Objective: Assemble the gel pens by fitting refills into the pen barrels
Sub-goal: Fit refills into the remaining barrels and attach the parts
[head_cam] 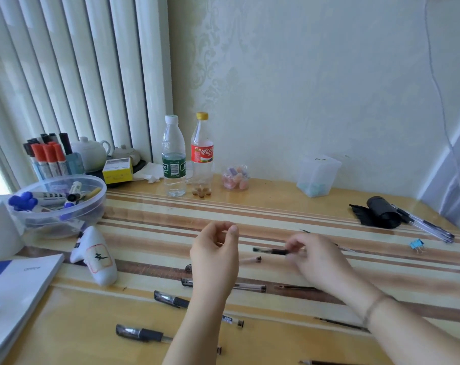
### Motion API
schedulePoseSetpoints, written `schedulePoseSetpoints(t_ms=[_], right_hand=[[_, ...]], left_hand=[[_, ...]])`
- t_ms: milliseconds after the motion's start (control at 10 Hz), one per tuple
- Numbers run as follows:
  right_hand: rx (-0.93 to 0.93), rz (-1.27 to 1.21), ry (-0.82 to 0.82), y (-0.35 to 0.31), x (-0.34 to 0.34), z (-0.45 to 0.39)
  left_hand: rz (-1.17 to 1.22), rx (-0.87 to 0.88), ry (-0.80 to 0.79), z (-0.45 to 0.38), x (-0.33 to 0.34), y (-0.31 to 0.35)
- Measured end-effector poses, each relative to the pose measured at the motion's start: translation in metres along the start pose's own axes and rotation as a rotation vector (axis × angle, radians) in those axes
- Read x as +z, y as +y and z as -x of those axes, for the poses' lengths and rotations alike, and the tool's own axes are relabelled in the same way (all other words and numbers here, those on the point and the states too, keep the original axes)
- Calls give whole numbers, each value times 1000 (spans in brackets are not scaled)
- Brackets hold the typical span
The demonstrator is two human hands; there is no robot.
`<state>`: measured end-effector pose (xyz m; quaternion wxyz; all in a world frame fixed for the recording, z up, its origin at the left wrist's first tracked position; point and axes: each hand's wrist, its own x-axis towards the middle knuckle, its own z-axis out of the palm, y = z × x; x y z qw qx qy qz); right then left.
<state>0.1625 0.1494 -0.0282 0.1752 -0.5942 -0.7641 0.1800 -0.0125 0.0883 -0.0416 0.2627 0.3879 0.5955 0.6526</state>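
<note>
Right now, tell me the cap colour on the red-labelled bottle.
Yellow cap on the red-labelled bottle; head view.

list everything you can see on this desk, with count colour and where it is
pen barrels: about five, clear with black caps, near desk centre
loose refills: at least three, dark, near right
pen part: one, black and clear, pinched by right hand
bottles: two, clear, green and red labels, back centre
bowl of markers: one, clear, back left
marker holder: one, red and black caps, far left
teapots: two, white, back left
yellow box: one, beside teapots
round tub: one, clear, pink pieces, back centre
square tub: one, clear, back right
black roll: one, far right
binder clip: one, blue, right edge
left hand: raised, fingers curled, contents unclear
right hand: holding the pen part
</note>
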Motion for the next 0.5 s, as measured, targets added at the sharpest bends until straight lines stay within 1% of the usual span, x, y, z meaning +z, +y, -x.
schedulePoseSetpoints(t_ms=[100,200,300,400,500], right_hand=[[-49,-5,24,-25,25,-46],[-77,-28,92,-47,45,-74],[-71,-29,72,-52,57,-86],[-59,46,-44,-48,60,-91],[-89,41,-25,-39,52,-88]], left_hand=[[-19,-34,-24,-2,-1,-3],[-42,-44,-60,-1,-1,-2],[-84,-36,-119,2,2,1],[-262,49,-227,9,8,2],[-526,215,-301,17,14,1]])
